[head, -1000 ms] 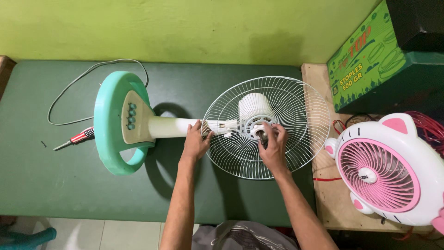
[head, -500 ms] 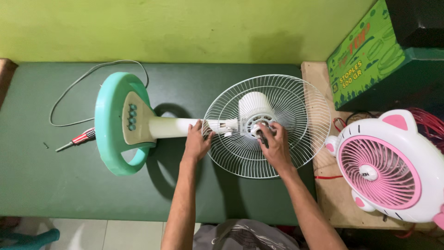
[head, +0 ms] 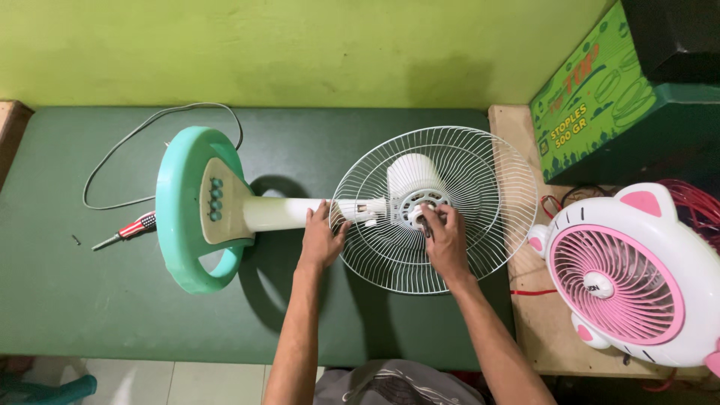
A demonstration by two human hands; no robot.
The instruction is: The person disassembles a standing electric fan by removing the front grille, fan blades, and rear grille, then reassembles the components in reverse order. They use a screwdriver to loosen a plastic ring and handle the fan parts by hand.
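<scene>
- The stand fan [head: 300, 214] lay on its side on the green desk [head: 90, 300], its mint-green round base [head: 184, 210] to the left and its white wire rear guard [head: 480, 172] to the right, with no blades fitted.
- The left hand [head: 321, 238] gripped the pale neck of the fan just beside the guard's rim, its fingers [head: 324, 214] wrapped over the tube and bracing it.
- The right hand [head: 446, 244] sat at the hub [head: 420, 202] in the middle of the guard, its fingers [head: 439, 221] pinched on a small dark part there; what that part was could not be told.
- A red-handled screwdriver [head: 131, 229] lay on the desk left of the base, well apart from both hands, and the grey power cord [head: 127, 150] looped behind it.
- A pink and white cat-shaped fan [head: 630, 277] stood on the wooden board [head: 517, 135] to the right, near the guard's rim.
- Judged risks: the round base could let the fan roll if the left hand's grip eased; a small part freed at the hub could drop through the wires and be lost; a hard twist could bend the thin guard or knock it into the pink fan.
</scene>
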